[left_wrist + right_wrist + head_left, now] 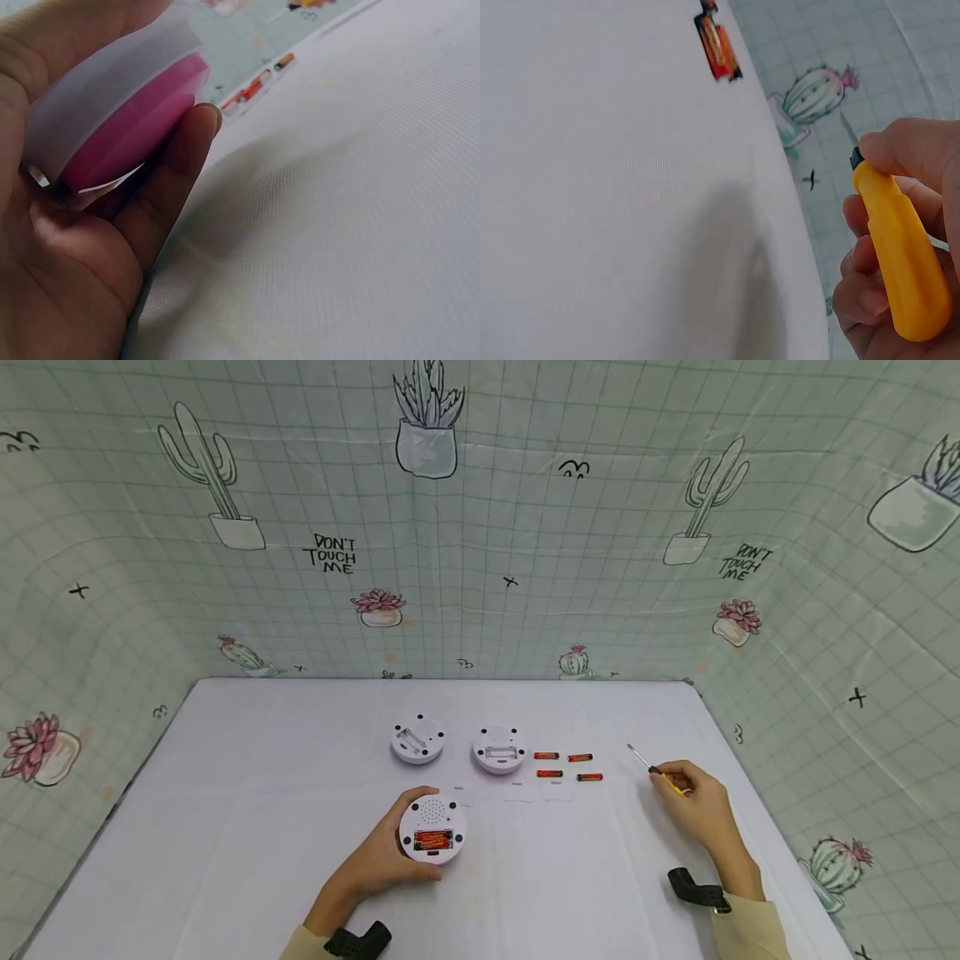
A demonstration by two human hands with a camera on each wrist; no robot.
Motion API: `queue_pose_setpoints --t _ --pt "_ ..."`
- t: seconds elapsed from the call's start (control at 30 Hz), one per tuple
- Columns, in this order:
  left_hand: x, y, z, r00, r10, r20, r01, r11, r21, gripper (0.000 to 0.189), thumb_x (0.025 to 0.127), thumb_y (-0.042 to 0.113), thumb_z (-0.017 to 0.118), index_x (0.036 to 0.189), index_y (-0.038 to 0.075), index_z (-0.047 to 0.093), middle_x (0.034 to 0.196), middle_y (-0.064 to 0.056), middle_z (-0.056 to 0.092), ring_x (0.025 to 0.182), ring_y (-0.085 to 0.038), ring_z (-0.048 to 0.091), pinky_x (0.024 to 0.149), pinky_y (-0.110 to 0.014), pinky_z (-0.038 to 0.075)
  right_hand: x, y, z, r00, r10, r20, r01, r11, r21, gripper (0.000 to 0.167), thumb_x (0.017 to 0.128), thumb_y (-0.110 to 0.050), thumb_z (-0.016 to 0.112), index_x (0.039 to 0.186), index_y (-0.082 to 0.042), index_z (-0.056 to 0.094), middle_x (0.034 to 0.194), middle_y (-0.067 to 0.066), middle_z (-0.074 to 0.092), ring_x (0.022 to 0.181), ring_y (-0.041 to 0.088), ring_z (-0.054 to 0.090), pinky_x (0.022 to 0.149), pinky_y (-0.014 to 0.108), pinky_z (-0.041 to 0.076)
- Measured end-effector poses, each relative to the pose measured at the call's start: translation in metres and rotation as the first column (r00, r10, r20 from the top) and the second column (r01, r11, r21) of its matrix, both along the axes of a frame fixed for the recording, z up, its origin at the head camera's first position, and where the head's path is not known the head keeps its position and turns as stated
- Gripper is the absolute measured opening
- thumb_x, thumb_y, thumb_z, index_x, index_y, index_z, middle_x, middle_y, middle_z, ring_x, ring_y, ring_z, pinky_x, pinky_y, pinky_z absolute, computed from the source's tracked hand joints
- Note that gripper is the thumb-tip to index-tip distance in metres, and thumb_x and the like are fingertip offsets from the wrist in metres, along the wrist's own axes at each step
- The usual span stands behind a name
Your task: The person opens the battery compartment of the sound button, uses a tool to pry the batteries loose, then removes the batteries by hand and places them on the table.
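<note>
My left hand (378, 853) grips a round white device (432, 810) by its rim, thumb on the near side. Its underside faces up and shows speaker holes, dark feet and an uncovered compartment with red batteries (432, 840) in it. The left wrist view shows a pink face (139, 135) on the device's other side. Over the table's right part, my right hand (701, 806) pinches a screwdriver (904, 259) with a yellow handle and a thin metal shaft pointing away to the left. The hands are far apart.
Two more round white devices, one on the left (417, 740) and one on the right (499, 750), lie with uncovered compartments up. Several loose red batteries (550, 773) lie beside them. Faint clear pieces (517, 795) lie nearer me. A patterned cloth wall (480, 527) surrounds the white table (225, 793).
</note>
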State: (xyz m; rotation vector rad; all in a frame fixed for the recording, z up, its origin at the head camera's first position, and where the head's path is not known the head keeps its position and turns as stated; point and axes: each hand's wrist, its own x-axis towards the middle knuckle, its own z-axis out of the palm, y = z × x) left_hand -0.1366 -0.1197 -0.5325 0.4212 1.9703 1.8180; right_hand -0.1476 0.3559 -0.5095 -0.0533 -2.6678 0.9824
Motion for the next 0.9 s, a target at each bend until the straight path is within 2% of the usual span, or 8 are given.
queue_pose_setpoints --t 0.27,0.37,0.53,0.73,0.9 --pt "-0.001 0.000 0.000 1.000 0.001 -0.005 -0.001 1.000 -0.004 0.110 0.067 0.007 0.096 0.157 0.017 0.032 0.151 -0.007 0.044 0.132 -0.025 0.045 0.103 -0.017 0.040 -0.002 0.040 -0.009 0.994 -0.105 -0.023 0.106 0.994 0.022 0.022 0.096 -0.023 0.073 0.105 -0.003 0.076 0.085 0.007 0.072 0.071 -0.013 0.053 0.065 0.010 0.042" --pt "-0.001 0.000 -0.001 1.000 -0.003 -0.006 0.003 1.000 0.004 0.110 0.068 0.006 0.096 0.157 0.016 0.032 0.152 -0.008 0.043 0.132 -0.025 0.045 0.102 -0.016 0.040 -0.003 0.053 -0.011 0.990 -0.143 0.007 0.143 0.990 0.020 0.026 0.096 -0.027 0.072 0.107 -0.004 0.077 0.084 0.001 0.072 0.071 -0.014 0.053 0.067 0.010 0.042" --pt "-0.001 0.000 -0.001 1.000 -0.014 -0.007 0.014 1.000 0.009 0.109 0.068 0.006 0.096 0.157 0.016 0.032 0.153 -0.010 0.042 0.133 -0.028 0.043 0.102 -0.016 0.041 -0.002 0.069 -0.016 0.979 -0.195 0.059 0.194 0.981 0.023 0.031 0.096 -0.031 0.073 0.109 -0.004 0.078 0.085 0.001 0.073 0.071 -0.016 0.051 0.065 0.012 0.042" --pt "-0.001 -0.001 -0.001 1.000 -0.016 -0.006 0.016 1.000 0.008 0.110 0.068 0.006 0.096 0.157 0.016 0.031 0.154 -0.010 0.041 0.134 -0.030 0.041 0.102 -0.015 0.039 -0.003 0.072 -0.022 0.978 -0.210 0.009 0.209 0.976 0.062 0.025 0.093 -0.023 0.076 0.104 -0.001 0.079 0.083 0.009 0.074 0.068 -0.016 0.048 0.063 0.011 0.041" --pt "-0.001 0.000 -0.001 1.000 -0.020 -0.002 0.020 1.000 0.019 0.110 0.069 0.006 0.095 0.157 0.015 0.031 0.153 -0.011 0.041 0.134 -0.030 0.042 0.102 -0.015 0.041 -0.005 0.071 -0.023 0.980 -0.201 0.001 0.199 0.972 0.122 0.022 0.091 -0.021 0.077 0.100 0.000 0.078 0.081 0.011 0.073 0.066 -0.014 0.047 0.062 0.016 0.040"
